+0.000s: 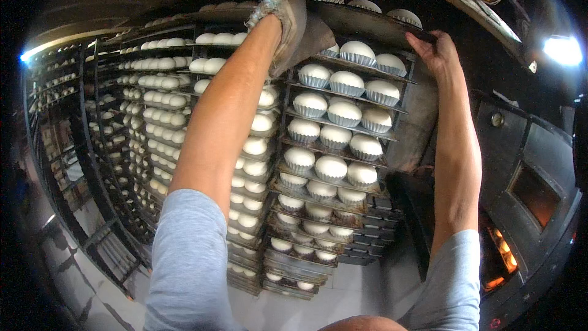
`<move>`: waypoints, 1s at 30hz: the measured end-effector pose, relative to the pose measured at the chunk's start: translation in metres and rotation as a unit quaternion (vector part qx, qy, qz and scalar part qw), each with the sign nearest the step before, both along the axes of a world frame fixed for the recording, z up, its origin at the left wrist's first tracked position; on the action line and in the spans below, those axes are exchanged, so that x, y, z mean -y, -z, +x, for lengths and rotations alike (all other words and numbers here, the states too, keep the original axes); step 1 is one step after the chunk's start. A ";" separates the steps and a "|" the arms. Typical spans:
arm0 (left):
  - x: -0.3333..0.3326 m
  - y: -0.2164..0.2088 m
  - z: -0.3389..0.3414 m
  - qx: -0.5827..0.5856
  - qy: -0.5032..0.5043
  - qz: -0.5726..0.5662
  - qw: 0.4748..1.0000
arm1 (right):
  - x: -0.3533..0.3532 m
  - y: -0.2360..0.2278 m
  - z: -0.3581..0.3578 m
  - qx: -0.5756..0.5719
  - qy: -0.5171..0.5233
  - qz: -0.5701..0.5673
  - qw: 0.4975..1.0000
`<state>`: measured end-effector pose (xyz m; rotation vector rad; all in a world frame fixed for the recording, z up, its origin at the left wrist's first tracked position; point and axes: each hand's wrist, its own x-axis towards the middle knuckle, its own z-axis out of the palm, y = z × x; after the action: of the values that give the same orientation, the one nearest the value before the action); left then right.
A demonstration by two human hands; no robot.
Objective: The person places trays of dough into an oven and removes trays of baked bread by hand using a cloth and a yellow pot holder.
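Both my arms reach up to a dark baking tray [367, 15] at the top of a rack. Pale, round dough pieces in fluted metal cups, such as this dough piece [405, 17], stand on it. A worn, frayed cloth mitt [293, 30] covers my left hand [288, 15], which is closed at the tray's left part; its fingers are hidden under the cloth. Bare, my right hand [436, 52] grips the tray's right corner, thumb toward the near edge. Directly below, more trays hold dough in fluted cups [348, 83].
Tall racks [92, 141] filled with trays of round dough [162, 98] stand to the left. On the right is a dark metal oven [514, 165] with flames [502, 251] showing in a lower opening. A shelf edge [478, 12] runs above my right hand. Tiled floor [349, 288] shows below.
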<state>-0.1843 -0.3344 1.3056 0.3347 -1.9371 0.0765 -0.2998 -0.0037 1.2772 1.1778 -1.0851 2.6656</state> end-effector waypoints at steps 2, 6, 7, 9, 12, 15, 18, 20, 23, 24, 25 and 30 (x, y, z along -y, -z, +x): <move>-0.004 -0.001 0.003 0.000 0.005 -0.001 1.000 | -0.003 -0.003 -0.008 -0.024 0.005 0.001 1.000; -0.005 0.001 0.008 -0.001 0.007 -0.003 1.000 | 0.002 0.003 0.003 -0.020 0.015 -0.005 1.000; -0.006 0.001 0.010 -0.001 0.008 -0.005 1.000 | 0.002 0.004 0.002 -0.021 0.012 -0.005 1.000; -0.006 0.003 0.012 -0.005 0.010 -0.009 1.000 | 0.001 0.004 -0.004 -0.024 0.007 -0.005 1.000; -0.007 0.010 0.018 -0.010 0.017 -0.014 1.000 | 0.002 0.004 -0.012 -0.004 -0.007 -0.029 1.000; -0.007 0.015 0.024 -0.016 0.021 -0.023 0.999 | 0.000 0.003 -0.016 0.022 -0.036 -0.039 0.998; -0.011 0.022 0.030 -0.023 0.023 -0.033 0.999 | -0.004 -0.001 -0.007 0.004 -0.013 -0.020 1.000; -0.011 0.030 0.034 -0.030 0.028 -0.038 0.998 | -0.003 0.002 0.001 -0.023 0.010 -0.023 0.999; -0.015 0.031 0.051 -0.034 0.021 -0.047 0.998 | -0.006 0.000 0.009 -0.018 -0.019 -0.016 1.000; -0.018 0.034 0.054 -0.034 0.019 -0.048 0.998 | -0.006 0.002 0.011 -0.029 -0.016 -0.016 0.999; -0.019 0.031 0.059 -0.036 0.018 -0.052 0.998 | -0.007 0.003 0.012 -0.042 -0.009 -0.015 0.999; -0.023 0.041 0.063 -0.037 0.024 -0.057 0.997 | -0.013 0.006 0.023 -0.065 -0.006 -0.004 0.998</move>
<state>-0.1214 -0.3110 1.2644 0.2125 -1.8573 0.1413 -0.2767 0.0094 1.2713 1.3394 -1.0483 2.5577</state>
